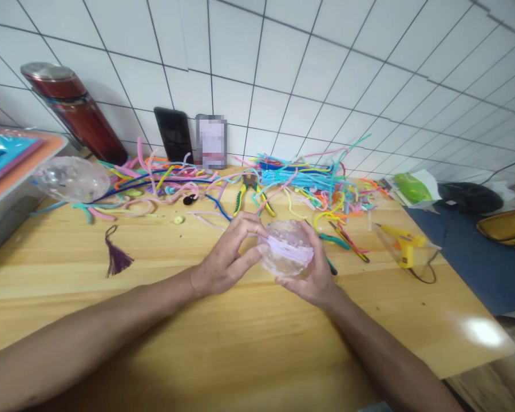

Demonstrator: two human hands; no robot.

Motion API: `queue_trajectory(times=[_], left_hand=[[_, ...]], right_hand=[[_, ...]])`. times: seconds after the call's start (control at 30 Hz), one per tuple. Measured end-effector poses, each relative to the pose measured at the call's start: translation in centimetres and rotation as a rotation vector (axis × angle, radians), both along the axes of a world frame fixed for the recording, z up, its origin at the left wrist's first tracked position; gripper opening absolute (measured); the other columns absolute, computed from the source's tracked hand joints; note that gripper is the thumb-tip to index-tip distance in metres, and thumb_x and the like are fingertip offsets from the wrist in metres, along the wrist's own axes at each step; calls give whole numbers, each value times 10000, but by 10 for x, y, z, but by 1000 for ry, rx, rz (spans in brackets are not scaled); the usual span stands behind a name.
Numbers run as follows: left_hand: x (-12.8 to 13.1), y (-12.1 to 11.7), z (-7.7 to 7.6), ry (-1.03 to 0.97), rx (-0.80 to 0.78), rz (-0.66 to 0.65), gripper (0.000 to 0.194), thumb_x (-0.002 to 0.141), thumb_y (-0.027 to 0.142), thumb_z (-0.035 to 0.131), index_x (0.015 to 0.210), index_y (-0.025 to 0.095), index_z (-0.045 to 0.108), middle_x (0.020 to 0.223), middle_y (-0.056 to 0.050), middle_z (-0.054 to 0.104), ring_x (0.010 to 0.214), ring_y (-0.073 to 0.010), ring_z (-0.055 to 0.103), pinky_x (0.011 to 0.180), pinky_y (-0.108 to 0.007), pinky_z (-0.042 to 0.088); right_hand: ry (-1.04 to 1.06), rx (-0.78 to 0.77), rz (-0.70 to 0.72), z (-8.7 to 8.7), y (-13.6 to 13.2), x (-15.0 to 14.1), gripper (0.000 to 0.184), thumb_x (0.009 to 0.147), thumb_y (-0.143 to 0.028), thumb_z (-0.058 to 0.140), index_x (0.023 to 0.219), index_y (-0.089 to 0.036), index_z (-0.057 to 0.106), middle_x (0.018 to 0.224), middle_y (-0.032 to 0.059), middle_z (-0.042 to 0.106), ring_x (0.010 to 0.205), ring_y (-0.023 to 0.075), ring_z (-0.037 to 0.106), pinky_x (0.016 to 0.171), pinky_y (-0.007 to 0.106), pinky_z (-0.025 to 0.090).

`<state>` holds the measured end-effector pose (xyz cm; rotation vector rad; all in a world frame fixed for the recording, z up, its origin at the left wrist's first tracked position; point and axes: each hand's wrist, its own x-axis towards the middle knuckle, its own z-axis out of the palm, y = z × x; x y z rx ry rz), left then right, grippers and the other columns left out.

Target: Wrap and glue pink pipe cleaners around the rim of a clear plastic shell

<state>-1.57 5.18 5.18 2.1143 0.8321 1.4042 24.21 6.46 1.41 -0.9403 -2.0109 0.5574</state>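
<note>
A clear round ball (285, 266), like a plastic ball or balloon, is held between both hands above the table. A pale purple fuzzy band (288, 249), like pipe cleaners, crosses its middle. My right hand (315, 277) is curled around the ball's right side, thumb below and fingers behind. At the left side, my left hand (232, 252) is closed on the ball, its thumb at the band's left end and its fingers at the upper edge. The fingertips behind the ball are hidden.
Behind the hands lie many coloured pipe cleaners (300, 176), pliers (251, 183), and two phones (174, 134) against the tiled wall. A yellow glue gun (405, 243) lies right; a purple tassel (118, 257), another clear ball (72, 179) and a red thermos (83, 117) are left.
</note>
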Motion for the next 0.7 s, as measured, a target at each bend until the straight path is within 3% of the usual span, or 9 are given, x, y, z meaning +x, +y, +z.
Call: queue_trajectory(times=[0.1,0.23,0.53,0.7], left_hand=[[1,-2,1,92,148,39,187,1087,255,618,1258,246,544,1193,-83,596,1172,-246,582,1026,-419,519],[2,-3,2,156,180,43,183,1070,210,642,1227,236,552,1156,-78,629,1132,-240,602,987,-397,521],[1,4,1,183,81,2,123,1063,116,615,1077,223,557,1106,-49,596,1078,-198,589,967,-329,499],[0,5,-7,165,77,4,145,1063,168,644,1152,235,551,1166,-71,583,1161,-224,583,1014,-368,510]], right_hand=[[-95,114,8,7,-1,-3,1103,847,-539,883,1710,-226,271,1634,228,524,1513,437,554,1222,605,534],[-175,227,21,13,-1,-7,1141,830,-418,907,1729,-219,233,1613,236,542,1481,440,584,1184,599,564],[-245,308,-20,5,4,-8,1205,805,-411,928,1743,-213,199,1567,239,582,1441,435,613,1143,620,588],[-246,342,-28,6,5,-8,1186,827,-395,910,1749,-210,187,1566,240,587,1440,428,615,1143,609,589]])
